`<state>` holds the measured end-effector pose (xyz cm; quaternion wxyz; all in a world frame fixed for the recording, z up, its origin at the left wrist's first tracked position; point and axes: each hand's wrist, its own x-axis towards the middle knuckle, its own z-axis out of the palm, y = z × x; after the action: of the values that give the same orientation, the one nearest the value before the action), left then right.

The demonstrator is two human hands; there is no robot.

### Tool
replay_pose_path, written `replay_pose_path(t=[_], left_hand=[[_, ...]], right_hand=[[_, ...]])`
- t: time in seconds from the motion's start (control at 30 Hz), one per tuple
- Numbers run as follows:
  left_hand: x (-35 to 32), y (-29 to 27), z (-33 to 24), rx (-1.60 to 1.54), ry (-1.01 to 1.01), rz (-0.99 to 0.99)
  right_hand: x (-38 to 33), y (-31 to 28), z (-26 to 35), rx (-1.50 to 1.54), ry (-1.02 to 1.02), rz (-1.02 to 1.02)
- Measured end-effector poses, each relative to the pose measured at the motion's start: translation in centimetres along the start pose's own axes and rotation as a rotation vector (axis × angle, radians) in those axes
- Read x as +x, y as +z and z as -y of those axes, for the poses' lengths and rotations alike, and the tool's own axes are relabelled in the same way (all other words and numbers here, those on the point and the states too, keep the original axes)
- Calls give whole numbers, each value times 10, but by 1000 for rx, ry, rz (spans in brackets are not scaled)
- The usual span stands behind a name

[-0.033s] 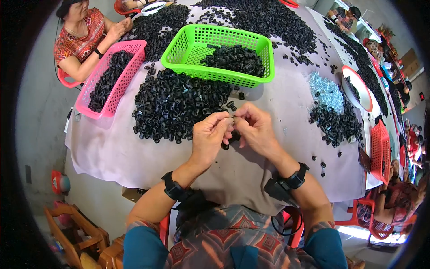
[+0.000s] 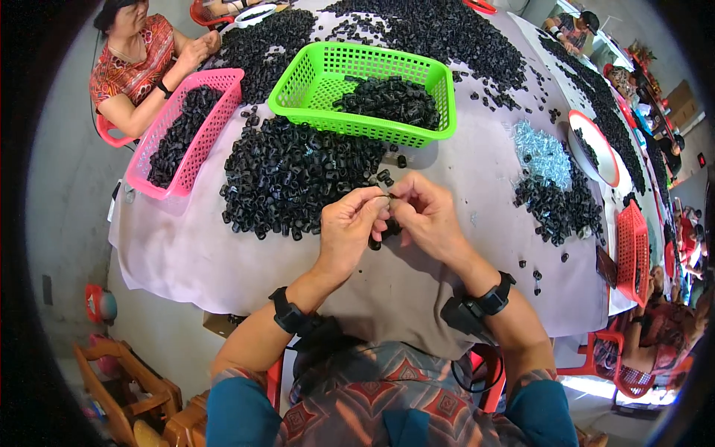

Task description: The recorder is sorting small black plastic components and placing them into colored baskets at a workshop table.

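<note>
My left hand (image 2: 346,227) and my right hand (image 2: 428,212) meet over the near middle of the table. Both are closed, thumbs and fingers pinched together at the tips. A small dark piece (image 2: 389,197) shows between them, mostly covered by the fingertips. Under the left fingers another black plastic part (image 2: 375,243) peeks out; whether it is held or lies on the cloth I cannot tell. Just left of my hands spreads a pile of black plastic parts (image 2: 287,179), ring-like or clip-like in shape. A few loose black parts (image 2: 385,177) lie right beyond my fingertips.
Beyond the pile stands a green basket (image 2: 287,112) partly filled with black parts. A pink basket (image 2: 212,149) is at left, near a seated person (image 2: 138,67). To the right lie clear small pieces (image 2: 542,153), more black parts (image 2: 558,208), a red-rimmed bowl (image 2: 607,160) and a red basket (image 2: 631,253).
</note>
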<state>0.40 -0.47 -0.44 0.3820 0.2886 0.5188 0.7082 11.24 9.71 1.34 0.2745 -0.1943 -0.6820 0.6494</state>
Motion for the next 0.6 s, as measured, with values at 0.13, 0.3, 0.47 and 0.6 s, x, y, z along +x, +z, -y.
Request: replay_pose_path(t=[0.13, 0.3, 0.47, 0.6], left_hand=[[-1, 3, -6, -63, -61, 66], [-1, 2, -9, -93, -87, 122], [-2, 2, -9, -101, -99, 149], [-3, 2, -8, -91, -95, 168]], right_hand=[[-1, -13, 0, -65, -45, 57], [-1, -19, 6, -39, -44, 80], [-1, -20, 11, 143, 52, 82], [-1, -20, 10, 226, 108, 94]])
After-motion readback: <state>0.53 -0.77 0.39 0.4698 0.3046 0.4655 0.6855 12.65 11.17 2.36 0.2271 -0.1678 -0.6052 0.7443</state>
